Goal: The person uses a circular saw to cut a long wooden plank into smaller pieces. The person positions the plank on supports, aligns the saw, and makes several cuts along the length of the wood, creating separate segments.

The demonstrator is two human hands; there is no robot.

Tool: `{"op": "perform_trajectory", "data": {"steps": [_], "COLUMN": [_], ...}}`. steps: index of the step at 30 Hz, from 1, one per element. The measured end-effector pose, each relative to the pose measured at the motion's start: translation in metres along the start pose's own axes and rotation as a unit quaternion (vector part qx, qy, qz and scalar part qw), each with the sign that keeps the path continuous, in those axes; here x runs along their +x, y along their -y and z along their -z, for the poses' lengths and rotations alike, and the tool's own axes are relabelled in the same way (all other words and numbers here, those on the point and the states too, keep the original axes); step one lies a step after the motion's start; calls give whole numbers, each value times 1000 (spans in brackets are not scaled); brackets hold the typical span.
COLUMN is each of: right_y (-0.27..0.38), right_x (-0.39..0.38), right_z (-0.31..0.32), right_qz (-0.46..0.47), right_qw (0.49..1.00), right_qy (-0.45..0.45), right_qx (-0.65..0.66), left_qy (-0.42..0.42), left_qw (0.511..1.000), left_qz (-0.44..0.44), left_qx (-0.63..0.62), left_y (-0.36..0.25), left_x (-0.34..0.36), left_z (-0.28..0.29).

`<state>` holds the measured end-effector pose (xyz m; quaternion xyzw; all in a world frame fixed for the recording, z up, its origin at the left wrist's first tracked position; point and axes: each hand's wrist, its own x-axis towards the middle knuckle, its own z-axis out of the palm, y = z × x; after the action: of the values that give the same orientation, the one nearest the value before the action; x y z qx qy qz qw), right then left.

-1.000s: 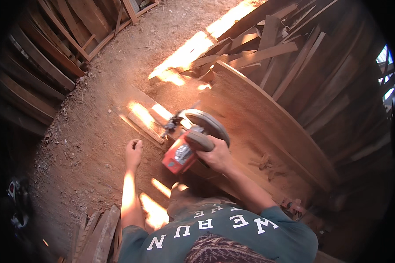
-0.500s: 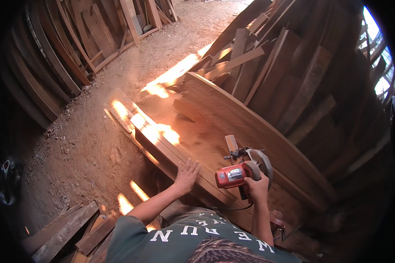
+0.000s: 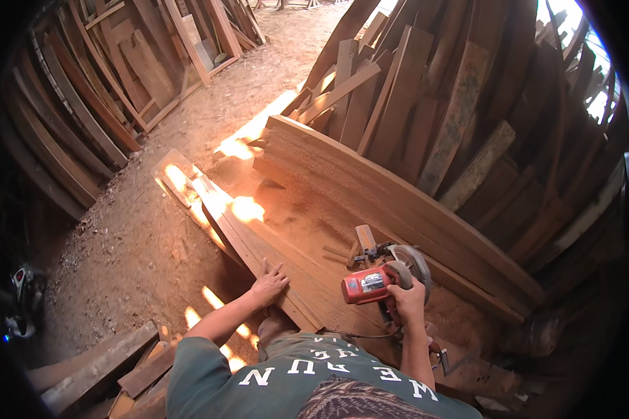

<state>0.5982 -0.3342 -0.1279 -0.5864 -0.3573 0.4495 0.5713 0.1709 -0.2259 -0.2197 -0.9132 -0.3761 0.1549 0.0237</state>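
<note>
One red-bodied circular saw with a grey blade guard is to the right of one long, straight-edged brown board. Your right hand grips the saw's handle; your left hand lies across the board's left edge, fingers spread.

The short-sleeved green shirt bears white lettering beside a brown patterned cloth.
</note>
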Motion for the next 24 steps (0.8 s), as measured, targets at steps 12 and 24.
{"op": "perform_trajectory", "data": {"steps": [12,24], "right_y": [12,18], "right_x": [16,29], "right_z": [-7,-25], "right_qz": [-21,-24], "right_qw": [998,991], "right_qy": [62,117], "right_qx": [-7,-51], "left_qy": [-68,-115], "left_qw": [260,274], "left_qz": [404,370], "left_qx": [-874,-880], "left_y": [-76,-142], "left_x": [-71,-33], "left_z": [-92,-92]}}
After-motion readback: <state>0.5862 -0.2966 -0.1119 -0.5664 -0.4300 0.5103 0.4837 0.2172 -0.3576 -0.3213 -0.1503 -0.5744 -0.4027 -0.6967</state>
